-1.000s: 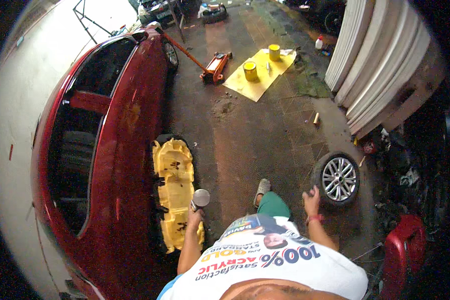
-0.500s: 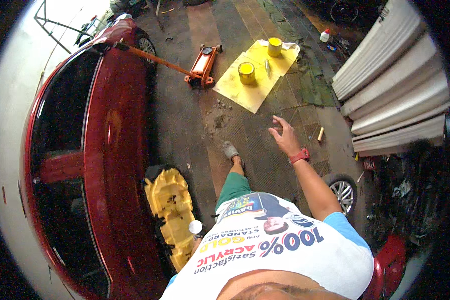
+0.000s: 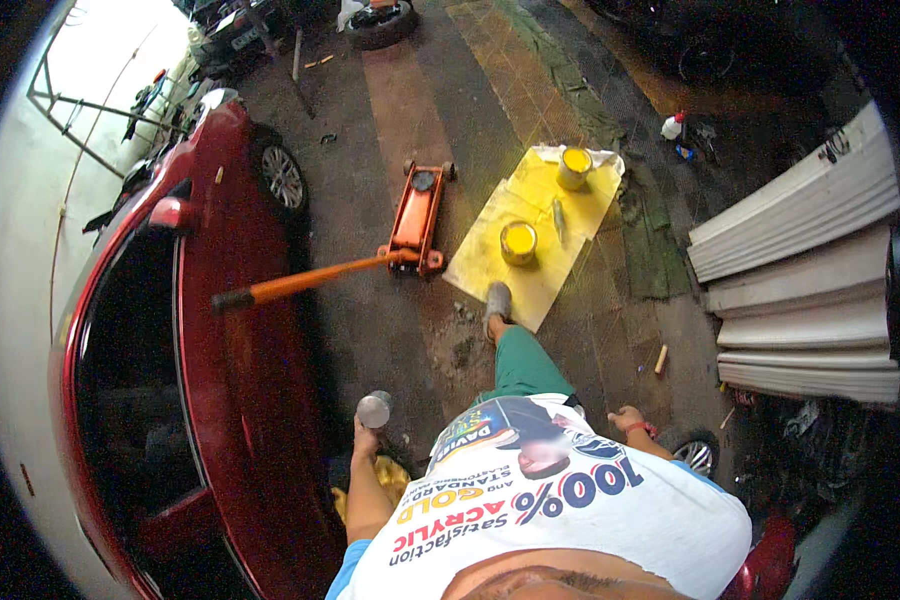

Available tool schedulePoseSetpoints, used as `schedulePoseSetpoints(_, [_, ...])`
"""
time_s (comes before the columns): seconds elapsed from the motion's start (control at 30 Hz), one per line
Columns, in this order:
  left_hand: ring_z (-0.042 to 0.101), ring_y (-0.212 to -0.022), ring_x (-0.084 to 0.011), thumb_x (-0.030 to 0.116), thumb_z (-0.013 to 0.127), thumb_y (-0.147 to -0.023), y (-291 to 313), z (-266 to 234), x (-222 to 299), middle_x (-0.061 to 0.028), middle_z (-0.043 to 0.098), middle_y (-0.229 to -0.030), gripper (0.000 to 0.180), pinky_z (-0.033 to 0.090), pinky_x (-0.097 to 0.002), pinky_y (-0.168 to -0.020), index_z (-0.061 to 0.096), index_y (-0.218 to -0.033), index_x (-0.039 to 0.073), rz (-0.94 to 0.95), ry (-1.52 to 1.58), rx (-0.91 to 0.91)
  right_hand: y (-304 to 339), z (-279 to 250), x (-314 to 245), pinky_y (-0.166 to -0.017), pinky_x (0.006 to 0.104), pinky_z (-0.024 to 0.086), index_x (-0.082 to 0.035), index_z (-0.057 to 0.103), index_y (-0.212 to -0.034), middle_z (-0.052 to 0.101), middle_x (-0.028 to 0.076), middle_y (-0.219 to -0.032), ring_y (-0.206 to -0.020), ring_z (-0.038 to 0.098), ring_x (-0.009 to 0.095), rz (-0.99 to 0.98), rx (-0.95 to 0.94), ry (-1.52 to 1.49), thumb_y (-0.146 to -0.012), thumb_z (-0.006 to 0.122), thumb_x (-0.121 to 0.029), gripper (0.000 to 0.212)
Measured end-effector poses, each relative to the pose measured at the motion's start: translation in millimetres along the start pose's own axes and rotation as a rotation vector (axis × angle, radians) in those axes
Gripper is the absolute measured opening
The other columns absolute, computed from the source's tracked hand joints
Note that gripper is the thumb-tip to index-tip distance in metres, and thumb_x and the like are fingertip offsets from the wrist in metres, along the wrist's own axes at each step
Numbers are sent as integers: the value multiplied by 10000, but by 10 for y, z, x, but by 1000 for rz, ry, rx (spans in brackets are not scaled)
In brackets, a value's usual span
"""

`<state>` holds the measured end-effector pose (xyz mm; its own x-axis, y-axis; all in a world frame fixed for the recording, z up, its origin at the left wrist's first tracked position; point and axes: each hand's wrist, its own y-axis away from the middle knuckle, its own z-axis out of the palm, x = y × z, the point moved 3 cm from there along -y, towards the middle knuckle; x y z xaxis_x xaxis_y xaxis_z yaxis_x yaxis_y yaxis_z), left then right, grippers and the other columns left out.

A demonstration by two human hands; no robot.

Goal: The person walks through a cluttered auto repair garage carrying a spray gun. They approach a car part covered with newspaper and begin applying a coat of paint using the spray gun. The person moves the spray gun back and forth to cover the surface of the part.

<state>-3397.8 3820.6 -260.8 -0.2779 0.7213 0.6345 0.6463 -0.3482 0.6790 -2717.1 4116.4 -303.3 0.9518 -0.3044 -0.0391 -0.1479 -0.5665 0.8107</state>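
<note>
Right hand (image 3: 625, 417) lowered beside wheel (image 3: 692, 452)

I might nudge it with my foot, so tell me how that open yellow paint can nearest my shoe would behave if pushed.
The nearer paint can stands upright and lidless, showing yellow paint near the brim, so it is probably heavy and would slop if jolted. It is squat, so it would likely slide rather than tip. The yellow sheet under it may drag or bunch along.
</note>
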Motion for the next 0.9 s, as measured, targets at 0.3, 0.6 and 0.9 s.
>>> schedulePoseSetpoints(0.3, [641,-1054,-291,85,525,-1004,-1732,991,2246,-106,639,-1281,542,515,-488,-912,392,-1518,197,-39,-108,-111,-1922,-2089,-3248,-1034,468,502,32,602,-1371,671,263,-1295,-1220,649,386,-188,116,-126,-870,762,-454,716])
schedulePoseSetpoints(0.6, [668,-818,-233,9,562,-953,-3528,1859,4624,-113,654,-1096,646,523,-407,-569,370,-1528,232,-155,-94,-227,-1767,-6069,-7149,-988,414,535,-40,569,-1402,689,184,-1278,-1171,676,311,-831,452,-518,-934,740,-300,562])
schedulePoseSetpoints(0.9, [628,-1157,-252,48,587,-983,-5926,2817,7059,-117,682,-1271,469,495,-448,-960,542,-1446,109,-116,17,-269,-3425,-7425,-9478,-1008,370,535,-53,576,-1395,695,139,-1268,-1165,673,209,-920,240,-845,-968,735,-190,475])
